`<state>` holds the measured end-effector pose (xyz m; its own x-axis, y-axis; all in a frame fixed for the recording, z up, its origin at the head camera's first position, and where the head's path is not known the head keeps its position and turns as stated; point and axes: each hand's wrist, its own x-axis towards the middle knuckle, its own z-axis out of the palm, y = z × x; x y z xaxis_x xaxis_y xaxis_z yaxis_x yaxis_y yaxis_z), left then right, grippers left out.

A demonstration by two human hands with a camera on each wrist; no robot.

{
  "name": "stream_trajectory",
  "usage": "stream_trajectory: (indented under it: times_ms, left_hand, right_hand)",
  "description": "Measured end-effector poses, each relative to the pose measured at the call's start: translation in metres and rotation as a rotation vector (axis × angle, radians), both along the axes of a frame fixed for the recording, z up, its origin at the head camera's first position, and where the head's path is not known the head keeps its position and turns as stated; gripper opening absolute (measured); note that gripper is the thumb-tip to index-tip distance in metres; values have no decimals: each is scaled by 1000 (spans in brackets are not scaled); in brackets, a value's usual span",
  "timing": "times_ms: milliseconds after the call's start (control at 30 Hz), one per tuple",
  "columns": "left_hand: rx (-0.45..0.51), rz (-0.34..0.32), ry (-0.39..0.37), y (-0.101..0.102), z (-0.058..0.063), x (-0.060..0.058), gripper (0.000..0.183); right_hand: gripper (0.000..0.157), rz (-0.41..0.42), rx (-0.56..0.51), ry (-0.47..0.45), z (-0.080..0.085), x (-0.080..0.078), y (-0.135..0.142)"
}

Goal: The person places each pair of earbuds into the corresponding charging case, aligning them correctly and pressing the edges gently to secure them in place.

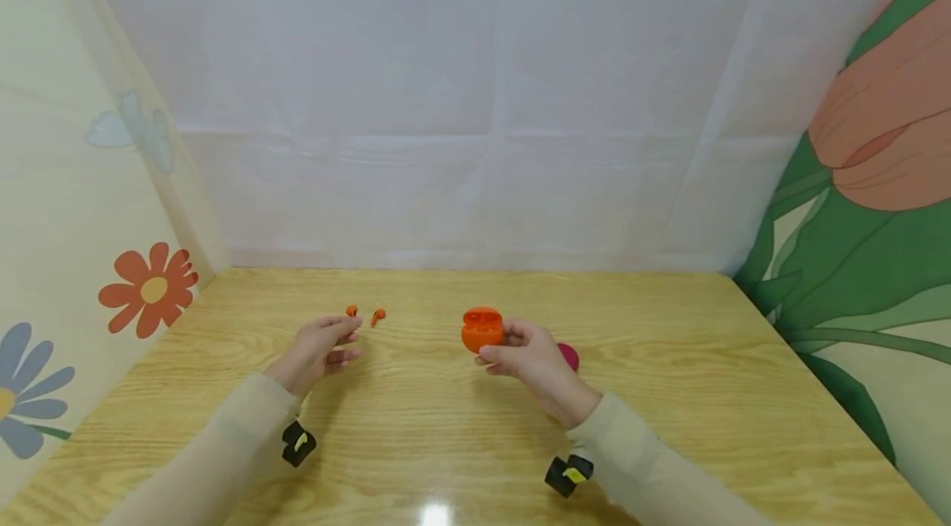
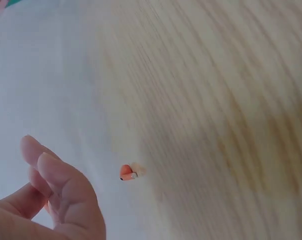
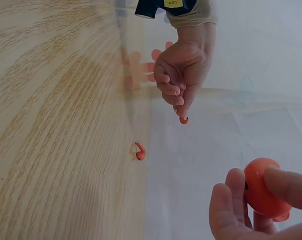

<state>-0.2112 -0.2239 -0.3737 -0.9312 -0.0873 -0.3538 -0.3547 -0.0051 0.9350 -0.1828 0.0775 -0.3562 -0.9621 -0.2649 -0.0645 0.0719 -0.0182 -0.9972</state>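
My left hand (image 1: pixel 319 348) pinches an orange earbud (image 3: pixel 184 120) between thumb and fingertips, above the left part of the table. A second orange earbud (image 1: pixel 379 316) lies on the wood just right of that hand; it also shows in the left wrist view as a small earbud (image 2: pixel 127 173). My right hand (image 1: pixel 537 361) grips a round orange earbud case (image 1: pixel 482 331), raised over the table with its lid up. In the right wrist view the thumb and fingers wrap the smooth back of the case (image 3: pixel 263 187).
A dark pink round object (image 1: pixel 568 357) sits behind my right hand, partly covered by it. The wooden table (image 1: pixel 416 419) meets a white sheet (image 1: pixel 475 97) at the back. Flower-printed cloths (image 1: pixel 44 204) hang at both sides.
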Motion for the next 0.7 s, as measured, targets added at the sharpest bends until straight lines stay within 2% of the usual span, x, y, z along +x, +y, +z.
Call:
stream_trajectory:
  times_ms: [300,533,700]
  left_hand:
    - [41,-5,-2,6,-2,15,18]
    - [43,10,-2,13,-2,26,27]
    - [60,11,13,18,-1,31,21]
  right_hand:
    - [29,13,-16,-11,-2,3,0]
    - [28,6,-12,-18,-2,2,-1]
    - [29,2,-9,-17,-1,2,-1]
